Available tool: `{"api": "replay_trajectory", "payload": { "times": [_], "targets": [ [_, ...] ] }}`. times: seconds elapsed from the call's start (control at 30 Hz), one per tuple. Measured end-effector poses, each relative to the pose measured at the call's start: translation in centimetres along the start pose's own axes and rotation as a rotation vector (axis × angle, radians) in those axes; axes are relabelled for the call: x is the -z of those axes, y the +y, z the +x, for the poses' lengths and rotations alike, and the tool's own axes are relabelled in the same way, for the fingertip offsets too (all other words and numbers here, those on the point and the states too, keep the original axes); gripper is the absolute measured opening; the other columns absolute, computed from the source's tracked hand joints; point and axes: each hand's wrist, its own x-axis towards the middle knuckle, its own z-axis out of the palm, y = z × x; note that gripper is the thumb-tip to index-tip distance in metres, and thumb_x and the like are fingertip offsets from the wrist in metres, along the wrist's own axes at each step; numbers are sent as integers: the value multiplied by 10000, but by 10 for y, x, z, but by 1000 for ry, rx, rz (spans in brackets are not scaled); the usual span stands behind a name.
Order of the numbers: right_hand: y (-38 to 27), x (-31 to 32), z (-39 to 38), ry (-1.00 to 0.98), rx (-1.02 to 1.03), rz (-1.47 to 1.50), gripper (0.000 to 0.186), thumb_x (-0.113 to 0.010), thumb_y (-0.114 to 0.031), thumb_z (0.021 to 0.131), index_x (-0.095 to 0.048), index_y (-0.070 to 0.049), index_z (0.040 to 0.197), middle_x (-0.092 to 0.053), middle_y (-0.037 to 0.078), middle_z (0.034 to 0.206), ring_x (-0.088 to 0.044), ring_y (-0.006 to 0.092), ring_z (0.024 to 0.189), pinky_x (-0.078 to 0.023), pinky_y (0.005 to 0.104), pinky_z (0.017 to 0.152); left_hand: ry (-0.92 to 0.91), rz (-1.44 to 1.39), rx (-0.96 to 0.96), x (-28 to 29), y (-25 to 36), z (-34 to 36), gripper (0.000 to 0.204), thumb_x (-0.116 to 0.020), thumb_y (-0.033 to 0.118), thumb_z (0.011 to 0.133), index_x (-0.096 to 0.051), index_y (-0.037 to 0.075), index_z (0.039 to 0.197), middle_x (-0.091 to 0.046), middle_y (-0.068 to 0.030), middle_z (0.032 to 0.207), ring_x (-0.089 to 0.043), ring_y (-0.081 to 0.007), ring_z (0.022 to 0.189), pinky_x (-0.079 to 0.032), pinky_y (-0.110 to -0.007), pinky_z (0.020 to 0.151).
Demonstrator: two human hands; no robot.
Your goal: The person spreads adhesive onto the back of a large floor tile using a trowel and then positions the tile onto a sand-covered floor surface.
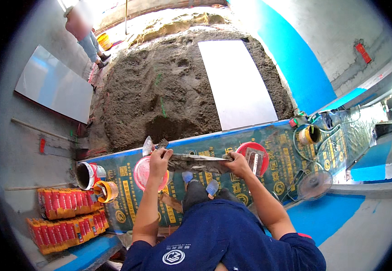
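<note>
A long, flat, crumpled grey-brown strip [198, 163], shiny in places like a dirty folded sheet or bag, is stretched level between my hands. Its left end is pinched by my left hand [160, 159]; my right hand [237, 165] grips the other end. Below and beside my left hand is a pink bucket [142, 174], with a triangular grey blade [148, 146] near its far rim. To the right of my right hand, a flat trowel [254, 161] lies across a red bucket [264, 159]. The strip hides part of the floor in front of my feet.
Ahead, a large white tile [236, 83] lies on rough mortar [160, 86]. Another tile [56, 83] leans at left, near a standing person [82, 31]. Orange-red bags [67, 203], buckets [107, 191], a fan [314, 185] and hoses surround the green floor sheet [223, 143].
</note>
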Motion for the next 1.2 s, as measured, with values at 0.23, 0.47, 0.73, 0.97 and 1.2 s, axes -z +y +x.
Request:
{"api": "replay_trajectory", "payload": {
  "times": [0.23, 0.47, 0.73, 0.97, 1.2],
  "targets": [
    [-19, -6, -11, 85, 474, -525, 289, -679, -218, 811, -566, -22, 990, -581, 185, 942, -596, 382, 885, -488, 436, 724, 25, 65, 22, 11, -15, -8, 244, -692, 265, 855, -685, 23, 878, -659, -116, 737, -611, -176, 679, -475, -304, 660],
    [-23, -11, 19, 155, 538, -583, 217, -628, -254, 849, -581, -70, 955, -591, 141, 886, -606, 387, 806, -492, 469, 689, -229, 306, -46, 20, -41, -19, 232, -726, 107, 729, -679, 9, 934, -680, -161, 848, -657, -289, 795, -501, -356, 731],
    [-16, -28, 12, 280, 712, -535, 184, -658, -205, 822, -627, -64, 937, -649, 137, 894, -624, 336, 868, -471, 441, 768, -71, 541, 23, 4, -98, -36, 196, -596, 159, 778, -662, 31, 910, -616, -217, 962, -592, -395, 922, -481, -473, 824],
    [12, -27, 16, 243, 740, -753, 143, -626, -223, 815, -621, -86, 858, -647, 116, 836, -585, 330, 847, -411, 487, 828, -509, 361, 272, -54, -60, -42, 404, -681, 328, 783, -651, 40, 1066, -639, -222, 1017, -618, -367, 929, -492, -430, 784],
    [-5, -67, -13, 88, 469, -324, 261, -642, -308, 862, -625, -48, 852, -639, 161, 809, -605, 347, 800, -477, 404, 740, -566, -794, 823, -83, -24, -88, 669, -576, 609, 844, -519, 98, 1272, -556, -114, 1252, -562, -250, 1099, -479, -362, 838]
  ]
}}
